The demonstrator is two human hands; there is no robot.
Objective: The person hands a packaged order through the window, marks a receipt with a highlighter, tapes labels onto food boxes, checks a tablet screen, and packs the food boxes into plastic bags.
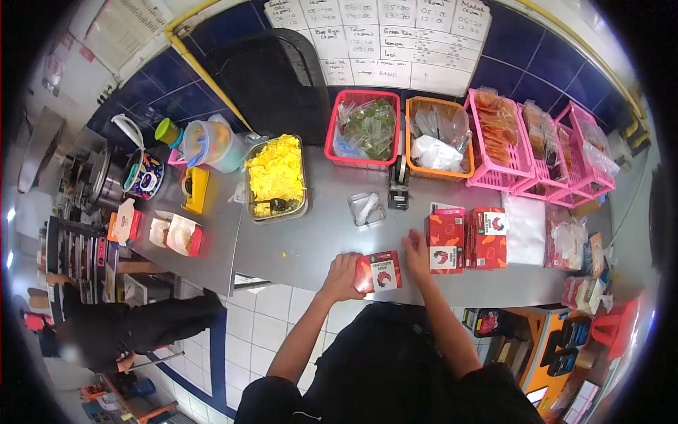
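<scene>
On the steel counter's front edge, a red food box [379, 273] with a white label lies in front of me. My left hand [342, 278] grips its left side, fingers bent over the edge. My right hand [417, 256] is just right of that box, fingers stretched out and holding nothing that I can see. Beside it stand more red boxes [445, 233] with the same label, and another group [487, 237] adjoins them. A small clear plastic container [366, 209] sits behind the box I hold.
A tray of yellow shredded food [277, 177] stands back left. Along the wall are a red basket [329, 145], an orange basket [438, 173] and pink baskets [505, 169] of packets. A tape dispenser [197, 191] and opened boxes [176, 234] occupy the left counter. Another person [141, 325] is at lower left.
</scene>
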